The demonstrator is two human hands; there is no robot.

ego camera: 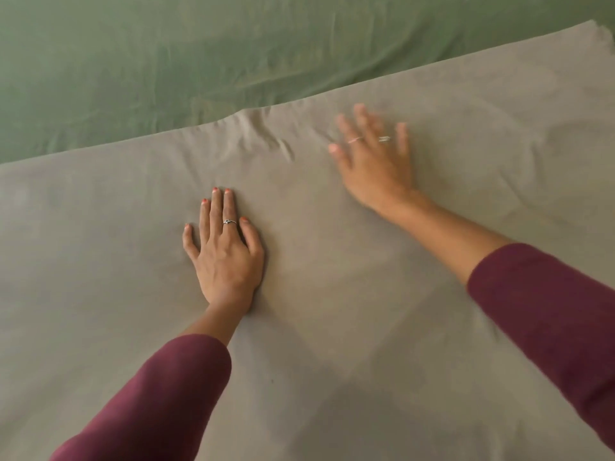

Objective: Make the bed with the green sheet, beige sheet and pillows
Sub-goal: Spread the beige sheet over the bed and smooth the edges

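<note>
The beige sheet (332, 327) lies spread over the near part of the bed and fills most of the view. Its far edge runs diagonally from lower left to upper right, with small wrinkles near the middle of that edge. Beyond it the green sheet (166, 61) covers the far part of the bed, lightly creased. My left hand (224, 251) rests flat, palm down, on the beige sheet, fingers apart. My right hand (372, 161) is also flat on the beige sheet near the wrinkled edge, fingers spread and blurred. No pillows are in view.
Both forearms wear dark red sleeves, the left (149, 404) and the right (549, 311). The beige sheet's far corner (595, 31) shows at the upper right. Nothing else lies on the bed in view.
</note>
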